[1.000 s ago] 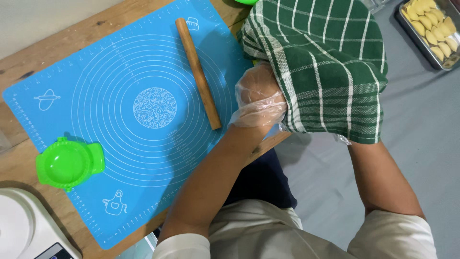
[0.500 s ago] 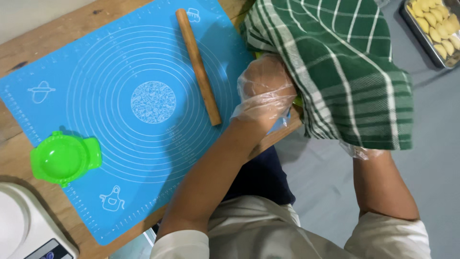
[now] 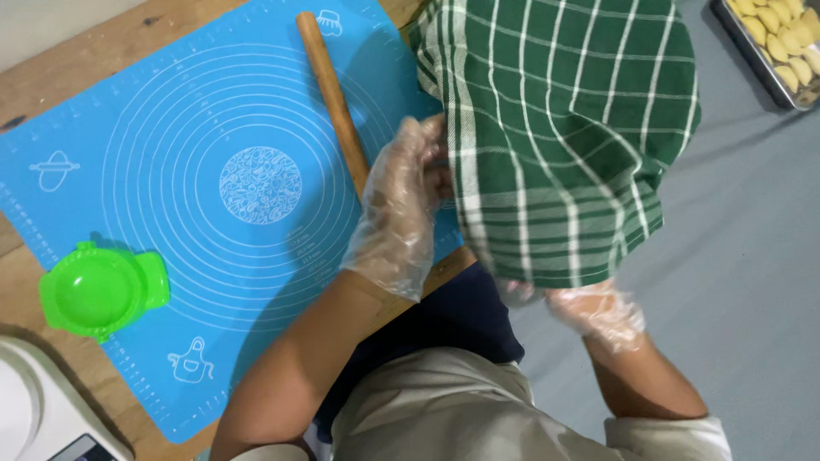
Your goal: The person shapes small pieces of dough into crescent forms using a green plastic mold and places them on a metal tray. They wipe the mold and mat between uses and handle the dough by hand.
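Counts: one green-and-white checked cloth (image 3: 559, 137), one wooden rolling pin (image 3: 331, 98), one blue silicone pastry mat (image 3: 171, 171), one green dumpling press (image 3: 101, 288), one metal tray (image 3: 752, 55).
Cloth: upper centre-right of frame, held up off the bench (image 3: 102, 43), hanging in folds.
Left hand (image 3: 401, 213): clear plastic glove, fingers curled against the cloth's left edge, just beside the rolling pin's lower end.
Right hand (image 3: 594, 307): gloved, under the cloth's lower hem; grip hidden, cannot tell how far closed.
Tray: upper right corner, holds pale yellow dumplings (image 3: 781, 26).
Press: lower left, open, on the mat's edge.
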